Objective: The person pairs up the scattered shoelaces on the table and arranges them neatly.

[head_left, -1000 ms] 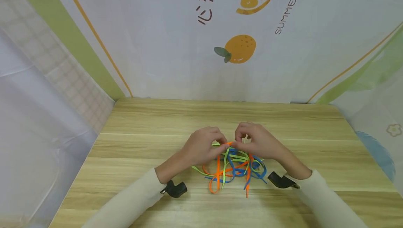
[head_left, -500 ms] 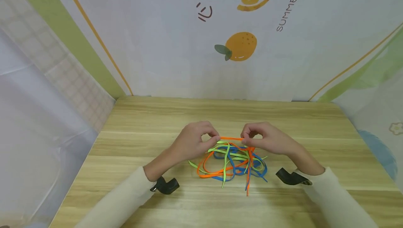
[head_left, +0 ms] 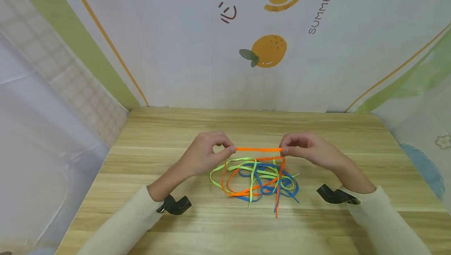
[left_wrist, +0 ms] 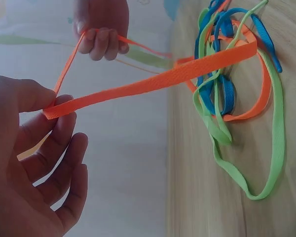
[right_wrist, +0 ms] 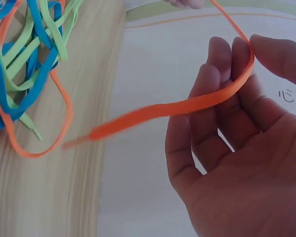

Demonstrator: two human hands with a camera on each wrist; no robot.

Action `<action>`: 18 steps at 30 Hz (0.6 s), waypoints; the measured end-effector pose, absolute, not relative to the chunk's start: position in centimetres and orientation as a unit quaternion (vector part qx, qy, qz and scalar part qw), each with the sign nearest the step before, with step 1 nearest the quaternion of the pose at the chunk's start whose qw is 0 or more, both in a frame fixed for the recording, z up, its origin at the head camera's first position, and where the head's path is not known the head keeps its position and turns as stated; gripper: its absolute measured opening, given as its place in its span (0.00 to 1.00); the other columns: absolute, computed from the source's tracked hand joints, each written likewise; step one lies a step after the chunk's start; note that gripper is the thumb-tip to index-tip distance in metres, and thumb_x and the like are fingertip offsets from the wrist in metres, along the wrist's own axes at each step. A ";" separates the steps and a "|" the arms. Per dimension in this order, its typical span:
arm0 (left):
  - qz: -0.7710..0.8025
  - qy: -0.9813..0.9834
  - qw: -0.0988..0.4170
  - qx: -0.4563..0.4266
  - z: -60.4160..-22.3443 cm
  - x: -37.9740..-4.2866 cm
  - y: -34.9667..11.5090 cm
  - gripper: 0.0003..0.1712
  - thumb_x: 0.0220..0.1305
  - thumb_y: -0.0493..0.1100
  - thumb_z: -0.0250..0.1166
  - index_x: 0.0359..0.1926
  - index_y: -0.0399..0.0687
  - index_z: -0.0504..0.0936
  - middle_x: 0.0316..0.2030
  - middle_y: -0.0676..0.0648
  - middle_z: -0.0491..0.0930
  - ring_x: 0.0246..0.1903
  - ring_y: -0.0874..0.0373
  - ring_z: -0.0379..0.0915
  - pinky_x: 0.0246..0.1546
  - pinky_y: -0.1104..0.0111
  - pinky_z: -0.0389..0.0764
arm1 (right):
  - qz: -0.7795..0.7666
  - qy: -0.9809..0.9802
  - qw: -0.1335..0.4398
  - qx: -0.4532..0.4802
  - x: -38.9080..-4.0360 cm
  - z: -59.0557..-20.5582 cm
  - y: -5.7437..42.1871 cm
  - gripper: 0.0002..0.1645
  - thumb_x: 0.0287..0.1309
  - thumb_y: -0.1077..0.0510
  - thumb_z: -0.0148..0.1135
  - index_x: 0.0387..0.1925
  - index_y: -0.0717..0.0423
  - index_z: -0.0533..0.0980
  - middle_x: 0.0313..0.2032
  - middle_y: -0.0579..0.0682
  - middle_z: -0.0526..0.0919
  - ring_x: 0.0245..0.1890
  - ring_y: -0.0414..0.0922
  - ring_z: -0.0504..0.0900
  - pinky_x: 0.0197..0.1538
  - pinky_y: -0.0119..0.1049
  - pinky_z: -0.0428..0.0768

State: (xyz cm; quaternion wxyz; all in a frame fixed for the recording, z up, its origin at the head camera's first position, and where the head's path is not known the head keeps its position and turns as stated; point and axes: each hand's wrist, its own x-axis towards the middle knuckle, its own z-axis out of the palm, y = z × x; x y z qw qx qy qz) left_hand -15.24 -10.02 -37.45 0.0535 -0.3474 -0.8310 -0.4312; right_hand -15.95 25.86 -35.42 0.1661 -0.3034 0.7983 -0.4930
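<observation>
An orange shoelace (head_left: 258, 149) is drawn taut between my two hands, above and beyond the tangle on the table. My left hand (head_left: 202, 155) pinches it between thumb and index finger. From there the lace slants back to the pile in the left wrist view. My right hand (head_left: 318, 151) pinches the other side of the stretch, and a loose tail (right_wrist: 148, 113) with a narrow tip hangs across its fingers. Below lie a green shoelace (left_wrist: 279, 138) and a blue shoelace (left_wrist: 266, 42), looped through more orange lace.
The laces lie mid-table on a wood-grain tabletop (head_left: 169, 129). A white curtain (head_left: 190, 71) printed with fruit rises behind its far edge, with more cloth at both sides. A black wrist mount (head_left: 176, 205) sits at the left cuff, another (head_left: 336, 195) at the right.
My hands have moved apart and slightly away from me, lengthening the taut orange stretch between them. The orange loop at the pile's near left has been drawn up, and green lace has shifted left.
</observation>
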 end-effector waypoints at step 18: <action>-0.452 -0.840 0.036 -0.298 -37.9 -15.6 -12.5 0.05 0.75 0.43 0.72 0.39 0.53 0.93 0.36 0.60 0.88 0.39 0.63 0.84 0.53 0.50 0.85 | -0.509 0.817 0.123 -0.242 -15.7 -37.5 30.1 0.11 0.81 0.65 0.60 0.44 0.59 0.88 0.40 0.52 0.89 0.44 0.50 0.86 0.54 0.36 0.83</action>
